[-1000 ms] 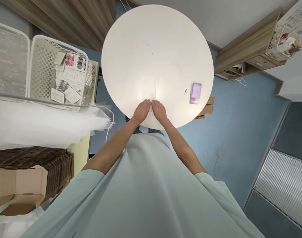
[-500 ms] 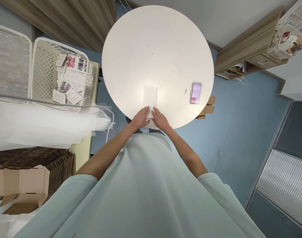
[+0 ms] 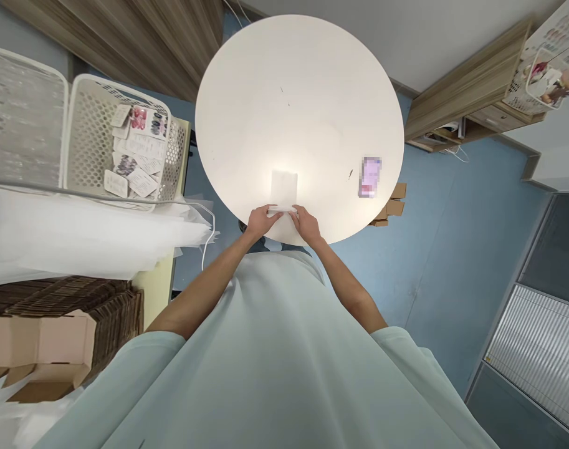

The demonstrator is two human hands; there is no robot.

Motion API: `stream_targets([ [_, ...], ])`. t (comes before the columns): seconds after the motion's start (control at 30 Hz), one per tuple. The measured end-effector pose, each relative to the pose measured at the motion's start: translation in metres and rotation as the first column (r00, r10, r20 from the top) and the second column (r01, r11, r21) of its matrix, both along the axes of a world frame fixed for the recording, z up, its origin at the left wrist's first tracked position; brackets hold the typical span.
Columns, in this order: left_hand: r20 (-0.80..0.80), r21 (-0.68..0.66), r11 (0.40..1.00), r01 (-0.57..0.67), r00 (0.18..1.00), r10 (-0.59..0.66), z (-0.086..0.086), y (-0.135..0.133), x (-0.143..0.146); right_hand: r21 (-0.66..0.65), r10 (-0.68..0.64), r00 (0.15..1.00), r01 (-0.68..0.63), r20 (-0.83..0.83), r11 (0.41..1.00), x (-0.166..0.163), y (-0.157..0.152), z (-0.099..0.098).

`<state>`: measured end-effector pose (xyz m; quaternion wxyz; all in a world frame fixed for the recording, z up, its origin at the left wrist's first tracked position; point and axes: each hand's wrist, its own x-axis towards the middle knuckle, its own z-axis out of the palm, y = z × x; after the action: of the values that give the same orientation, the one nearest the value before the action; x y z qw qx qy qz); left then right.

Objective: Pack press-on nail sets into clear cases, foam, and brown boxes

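Note:
A thin white sheet (image 3: 284, 186), perhaps foam or paper, lies on the round white table (image 3: 298, 87) close to its front edge. Its near end is folded or rolled into a narrow band. My left hand (image 3: 262, 221) pinches the left end of that band between thumb and fingers. At the band's right end, my right hand (image 3: 305, 223) grips it the same way. Whether anything is wrapped inside the fold cannot be seen.
A blurred purple phone-like item (image 3: 369, 177) lies at the table's right. On the left stand a white basket of packaged cards (image 3: 85, 134), a stack of white sheets (image 3: 92, 234) and brown cardboard boxes (image 3: 64, 343). A wooden cabinet (image 3: 471, 81) is at the right.
My hands have gone from lying flat on the sheet's near part to pinching both ends of its folded band. The sheet's far edge has come slightly nearer to me.

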<state>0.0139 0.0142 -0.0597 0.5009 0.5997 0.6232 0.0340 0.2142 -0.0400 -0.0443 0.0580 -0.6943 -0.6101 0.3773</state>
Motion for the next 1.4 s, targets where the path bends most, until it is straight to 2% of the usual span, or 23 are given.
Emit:
stream_targets([
  [0.13,-0.076,0.017,0.998,-0.052,0.996,0.053,-0.004,0.008,0.005,-0.032,-0.074,0.997,0.074,-0.005,0.997,-0.001,0.016,-0.003],
  [0.33,-0.148,0.024,0.998,-0.053,0.987,0.056,-0.011,0.020,0.014,-0.069,-0.148,0.988,0.151,0.040,0.986,-0.005,0.033,-0.013],
  [0.47,-0.180,0.054,0.993,-0.105,0.977,0.113,-0.009,0.026,0.022,-0.087,-0.198,0.978,0.204,0.067,0.975,-0.009,0.042,-0.014],
  [0.53,-0.201,0.141,0.988,-0.070,0.975,0.098,-0.005,0.028,0.025,-0.038,-0.153,0.984,0.157,0.093,0.987,-0.011,0.045,-0.012],
  [0.57,-0.203,0.187,0.982,-0.010,0.978,0.049,-0.004,0.029,0.027,-0.001,-0.106,0.989,0.107,0.105,0.994,-0.013,0.047,-0.011],
  [0.67,-0.173,0.259,0.939,0.228,0.967,-0.187,-0.001,0.030,0.029,0.081,0.071,0.990,-0.082,0.123,0.993,-0.018,0.049,-0.008],
  [0.73,-0.147,0.260,0.911,0.319,0.946,-0.289,-0.003,0.028,0.028,0.083,0.154,0.980,-0.165,0.125,0.983,-0.020,0.046,-0.007],
  [0.93,-0.132,0.290,0.857,0.426,0.904,-0.405,-0.009,0.003,0.015,0.049,0.266,0.951,-0.276,0.157,0.960,-0.016,0.021,-0.007],
  [1.1,-0.147,0.284,0.782,0.555,0.831,-0.536,-0.005,-0.029,-0.007,0.050,0.332,0.928,-0.344,0.168,0.938,-0.016,-0.016,-0.010],
  [1.2,-0.136,0.260,0.759,0.597,0.801,-0.583,-0.003,-0.042,-0.018,0.054,0.354,0.925,-0.364,0.140,0.930,-0.017,-0.037,-0.013],
  [1.27,-0.122,0.250,0.765,0.594,0.803,-0.584,-0.003,-0.046,-0.021,0.063,0.357,0.927,-0.365,0.112,0.929,-0.015,-0.044,-0.013],
  [1.4,-0.111,0.254,0.826,0.504,0.863,-0.492,-0.001,-0.042,-0.019,0.086,0.354,0.933,-0.359,0.069,0.929,-0.007,-0.041,-0.011],
])
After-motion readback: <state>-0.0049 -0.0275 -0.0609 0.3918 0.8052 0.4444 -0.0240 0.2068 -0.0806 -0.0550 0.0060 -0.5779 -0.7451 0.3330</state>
